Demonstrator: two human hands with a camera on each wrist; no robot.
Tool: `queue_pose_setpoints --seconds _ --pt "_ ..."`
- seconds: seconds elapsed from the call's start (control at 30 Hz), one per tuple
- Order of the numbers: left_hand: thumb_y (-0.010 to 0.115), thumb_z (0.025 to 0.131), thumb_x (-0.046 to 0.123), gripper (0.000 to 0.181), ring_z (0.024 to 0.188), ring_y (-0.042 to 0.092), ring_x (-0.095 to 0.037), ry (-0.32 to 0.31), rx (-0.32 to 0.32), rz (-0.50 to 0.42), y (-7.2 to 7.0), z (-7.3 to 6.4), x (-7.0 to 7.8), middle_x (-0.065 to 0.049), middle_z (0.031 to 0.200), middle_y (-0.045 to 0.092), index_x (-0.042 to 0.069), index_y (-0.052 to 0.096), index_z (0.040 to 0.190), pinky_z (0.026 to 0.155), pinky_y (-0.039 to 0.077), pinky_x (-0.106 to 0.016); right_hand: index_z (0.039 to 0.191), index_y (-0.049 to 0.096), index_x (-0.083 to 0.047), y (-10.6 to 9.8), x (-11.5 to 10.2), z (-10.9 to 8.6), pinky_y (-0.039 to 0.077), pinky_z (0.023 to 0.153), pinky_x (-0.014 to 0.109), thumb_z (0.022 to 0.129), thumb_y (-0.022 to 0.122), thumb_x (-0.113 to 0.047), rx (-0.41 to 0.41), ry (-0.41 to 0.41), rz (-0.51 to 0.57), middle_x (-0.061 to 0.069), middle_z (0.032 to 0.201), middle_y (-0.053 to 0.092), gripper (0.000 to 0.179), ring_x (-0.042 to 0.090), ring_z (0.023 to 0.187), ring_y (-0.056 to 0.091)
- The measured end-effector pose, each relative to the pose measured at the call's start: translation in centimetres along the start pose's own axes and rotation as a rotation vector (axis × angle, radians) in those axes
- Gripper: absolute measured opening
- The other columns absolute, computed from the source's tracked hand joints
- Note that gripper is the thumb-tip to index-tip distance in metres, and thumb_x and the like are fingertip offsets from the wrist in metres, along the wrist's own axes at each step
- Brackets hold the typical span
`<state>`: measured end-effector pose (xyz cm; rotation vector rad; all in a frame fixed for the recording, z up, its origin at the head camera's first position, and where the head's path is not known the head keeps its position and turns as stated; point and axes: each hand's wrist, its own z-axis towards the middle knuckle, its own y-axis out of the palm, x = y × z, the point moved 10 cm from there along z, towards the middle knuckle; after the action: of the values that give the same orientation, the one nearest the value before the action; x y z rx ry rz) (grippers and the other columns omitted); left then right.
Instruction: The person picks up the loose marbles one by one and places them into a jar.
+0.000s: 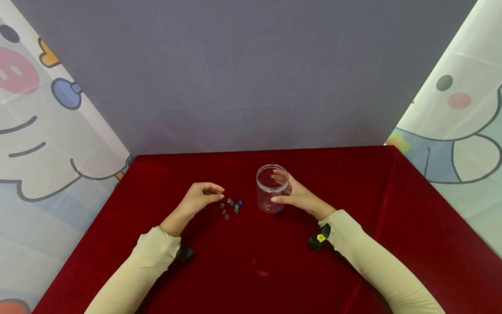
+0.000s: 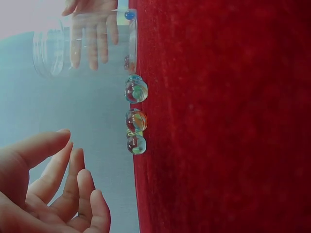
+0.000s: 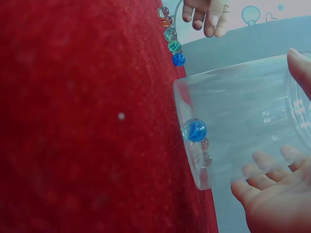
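A clear, lidless plastic jar [image 1: 270,198] stands upright on the red cloth, with a blue marble [image 3: 196,130] at its bottom. My right hand [image 1: 296,195] holds the jar from the right, thumb on the near side and fingers behind the far wall. Left of the jar lies a loose cluster of several glass marbles, including a blue marble [image 1: 240,203] and a green marble [image 1: 237,206]. Just left of and above this cluster hovers my left hand [image 1: 200,198], its thumb and fingertips close together and no marble showing between them.
Red cloth [image 1: 251,261] covers the table. A grey panel [image 1: 251,78] rises behind its far edge, and cartoon-printed sheets [image 1: 451,113] hang at both sides. Small dark reddish shapes show through the jar's base in the right wrist view.
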<state>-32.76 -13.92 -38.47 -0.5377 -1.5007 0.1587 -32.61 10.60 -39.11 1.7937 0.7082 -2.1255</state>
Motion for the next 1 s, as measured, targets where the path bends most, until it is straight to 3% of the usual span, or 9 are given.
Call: queue_pose_setpoints --seconds 0.37,0.77,1.0 --pt "0.064 0.089 0.006 0.025 0.09 0.059 -0.018 -0.014 -0.045 0.037 0.14 0.09 -0.67 -0.016 0.107 0.064 -0.006 0.065 0.11 0.079 0.049 -0.031 0.148 0.016 -0.01 0.0 -0.01 -0.04 0.017 0.111 0.054 0.081 0.074 -0.02 0.0 0.002 -0.006 0.018 0.153 0.022 0.09 0.031 0.141 0.019" --pt "0.065 0.086 0.001 0.022 0.086 0.059 -0.02 0.008 -0.06 0.073 0.46 0.18 -0.63 -0.019 0.106 0.064 -0.007 0.065 0.107 0.074 0.051 -0.031 0.148 0.015 -0.009 -0.04 0.03 0.0 0.017 0.111 0.054 0.081 0.075 -0.021 -0.001 0.001 -0.005 0.017 0.153 0.022 0.091 0.031 0.141 0.019" --pt "0.066 0.085 0.002 0.022 0.082 0.058 -0.019 -0.014 -0.092 0.05 0.59 -0.05 -0.56 -0.018 0.102 0.064 -0.006 0.066 0.105 0.073 0.05 -0.03 0.148 0.016 -0.01 -0.07 -0.06 0.0 0.017 0.111 0.053 0.081 0.075 -0.02 0.002 0.002 -0.003 0.016 0.152 0.024 0.091 0.03 0.141 0.02"
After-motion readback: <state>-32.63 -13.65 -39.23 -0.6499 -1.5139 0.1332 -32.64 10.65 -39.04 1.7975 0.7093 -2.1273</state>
